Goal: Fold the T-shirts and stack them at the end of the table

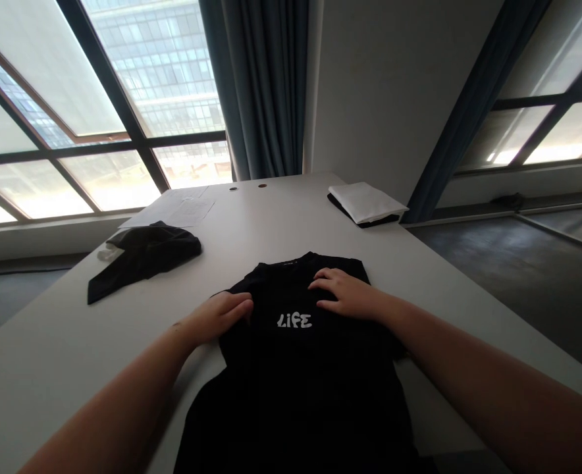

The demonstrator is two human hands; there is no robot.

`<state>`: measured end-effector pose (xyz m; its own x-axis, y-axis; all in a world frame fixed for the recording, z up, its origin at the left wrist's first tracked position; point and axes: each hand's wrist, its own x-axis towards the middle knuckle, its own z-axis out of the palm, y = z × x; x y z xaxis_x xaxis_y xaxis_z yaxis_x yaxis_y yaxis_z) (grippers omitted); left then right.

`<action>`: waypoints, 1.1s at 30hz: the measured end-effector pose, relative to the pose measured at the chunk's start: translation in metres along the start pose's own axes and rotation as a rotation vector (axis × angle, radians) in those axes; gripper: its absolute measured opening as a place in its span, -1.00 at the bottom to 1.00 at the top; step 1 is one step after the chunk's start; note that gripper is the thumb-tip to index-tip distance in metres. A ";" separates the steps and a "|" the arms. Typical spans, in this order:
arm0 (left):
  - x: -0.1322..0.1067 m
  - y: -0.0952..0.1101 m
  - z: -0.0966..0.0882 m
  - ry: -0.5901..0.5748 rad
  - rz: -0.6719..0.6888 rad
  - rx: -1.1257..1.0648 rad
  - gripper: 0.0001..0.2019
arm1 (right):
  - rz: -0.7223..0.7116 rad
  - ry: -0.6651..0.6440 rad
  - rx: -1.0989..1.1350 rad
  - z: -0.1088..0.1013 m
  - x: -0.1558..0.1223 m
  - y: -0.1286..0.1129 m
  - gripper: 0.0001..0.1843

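Observation:
A black T-shirt (315, 375) lies on the white table in front of me, its collar towards the far side and white "LIFE" lettering across the chest. At the shirt's left shoulder, my left hand (224, 313) has its fingers bent together on the cloth; the fingertips are partly hidden. My right hand (347, 291) rests flat on the upper right chest, fingers spread apart, holding nothing. The near part of the shirt runs to the bottom edge of the view.
Crumpled dark cloth (153, 253) lies to the left on the table (266, 230). Papers (172, 207) are at the far left. A folded white and black stack (367, 203) sits near the right edge. A blue curtain (271, 85) hangs beside the window behind.

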<state>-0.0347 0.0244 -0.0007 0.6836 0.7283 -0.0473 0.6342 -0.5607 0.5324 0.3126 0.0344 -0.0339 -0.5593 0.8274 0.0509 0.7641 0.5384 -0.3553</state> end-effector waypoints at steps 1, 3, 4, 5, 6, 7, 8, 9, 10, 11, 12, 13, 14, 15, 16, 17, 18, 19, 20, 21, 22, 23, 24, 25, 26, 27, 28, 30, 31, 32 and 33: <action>0.000 0.001 0.000 -0.013 -0.016 -0.020 -0.55 | -0.024 -0.010 0.004 -0.002 0.000 -0.002 -0.58; 0.001 0.000 0.002 0.051 -0.061 0.025 -0.62 | -0.073 -0.022 0.022 -0.005 -0.001 -0.006 -0.65; 0.003 -0.002 0.005 0.129 -0.097 0.085 -0.67 | -0.093 -0.024 0.038 -0.006 -0.001 -0.007 -0.68; 0.005 -0.004 0.008 0.225 -0.132 0.152 -0.72 | -0.109 -0.020 0.059 -0.007 -0.001 -0.008 -0.71; 0.007 -0.007 0.011 0.316 -0.156 0.213 -0.76 | -0.120 -0.010 0.081 -0.007 -0.001 -0.008 -0.72; 0.009 -0.012 0.014 0.384 -0.161 0.257 -0.75 | -0.123 0.005 0.101 -0.007 -0.001 -0.008 -0.73; 0.011 -0.016 0.017 0.416 -0.147 0.283 -0.69 | -0.115 0.027 0.114 -0.007 0.000 -0.009 -0.73; 0.013 -0.021 0.019 0.414 -0.126 0.294 -0.61 | -0.097 0.051 0.117 -0.007 0.000 -0.009 -0.74; 0.014 -0.026 0.021 0.384 -0.110 0.294 -0.52 | -0.069 0.072 0.110 -0.007 0.001 -0.009 -0.74; 0.016 -0.030 0.023 0.345 -0.110 0.295 -0.45 | -0.028 0.083 0.097 -0.007 0.001 -0.010 -0.75; 0.016 -0.033 0.024 0.312 -0.130 0.299 -0.41 | 0.022 0.084 0.083 -0.007 0.002 -0.010 -0.76; 0.017 -0.035 0.025 0.291 -0.163 0.306 -0.39 | 0.076 0.077 0.070 -0.007 0.003 -0.011 -0.77; 0.017 -0.035 0.025 0.281 -0.198 0.315 -0.41 | 0.128 0.066 0.059 -0.008 0.003 -0.011 -0.77; 0.018 -0.035 0.025 0.274 -0.223 0.325 -0.45 | 0.177 0.054 0.050 -0.009 0.003 -0.011 -0.76; 0.017 -0.034 0.024 0.264 -0.233 0.332 -0.52 | 0.220 0.045 0.038 -0.009 0.004 -0.010 -0.75; 0.017 -0.032 0.023 0.254 -0.233 0.333 -0.61 | 0.259 0.037 0.024 -0.010 0.004 -0.010 -0.71; 0.017 -0.029 0.022 0.244 -0.231 0.326 -0.68 | 0.295 0.030 0.007 -0.011 0.003 -0.009 -0.67; 0.016 -0.027 0.021 0.245 -0.232 0.313 -0.72 | 0.329 0.023 -0.011 -0.011 0.003 -0.008 -0.61; 0.016 -0.024 0.019 0.259 -0.242 0.298 -0.72 | 0.357 0.016 -0.025 -0.011 0.003 -0.007 -0.55; 0.015 -0.022 0.018 0.289 -0.262 0.287 -0.70 | 0.376 0.007 -0.034 -0.012 0.003 -0.006 -0.51; 0.014 -0.021 0.015 0.333 -0.288 0.285 -0.68 | 0.385 -0.003 -0.038 -0.012 0.003 -0.006 -0.50; 0.014 -0.021 0.013 0.385 -0.317 0.292 -0.66 | 0.384 -0.012 -0.039 -0.012 0.003 -0.005 -0.51; 0.013 -0.021 0.011 0.440 -0.349 0.305 -0.66 | 0.377 -0.020 -0.039 -0.012 0.003 -0.005 -0.53; 0.012 -0.021 0.008 0.491 -0.383 0.318 -0.66 | 0.369 -0.028 -0.039 -0.011 0.003 -0.005 -0.57; 0.011 -0.022 0.005 0.530 -0.415 0.328 -0.65 | 0.365 -0.034 -0.042 -0.012 0.003 -0.005 -0.59; 0.009 -0.024 0.003 0.548 -0.433 0.328 -0.65 | 0.363 -0.037 -0.044 -0.012 0.003 -0.005 -0.60; 0.008 -0.025 0.000 0.534 -0.428 0.321 -0.64 | 0.365 -0.037 -0.046 -0.012 0.003 -0.005 -0.60; 0.006 -0.027 -0.003 0.406 -0.350 0.297 -0.63 | 0.371 -0.033 -0.041 -0.013 0.003 -0.005 -0.58; 0.005 -0.027 -0.004 0.314 -0.293 0.286 -0.63 | 0.369 -0.029 -0.033 -0.013 0.003 -0.005 -0.57; 0.005 -0.026 -0.004 0.224 -0.231 0.278 -0.63 | 0.363 -0.024 -0.026 -0.012 0.003 -0.005 -0.55; 0.004 -0.025 -0.003 0.151 -0.166 0.273 -0.64 | 0.357 -0.019 -0.020 -0.012 0.003 -0.004 -0.55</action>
<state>-0.0485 0.0428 -0.0110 0.5153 0.8567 0.0220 0.8191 -0.4999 0.2815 0.3115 0.0362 -0.0211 -0.2613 0.9609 -0.0911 0.9186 0.2186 -0.3293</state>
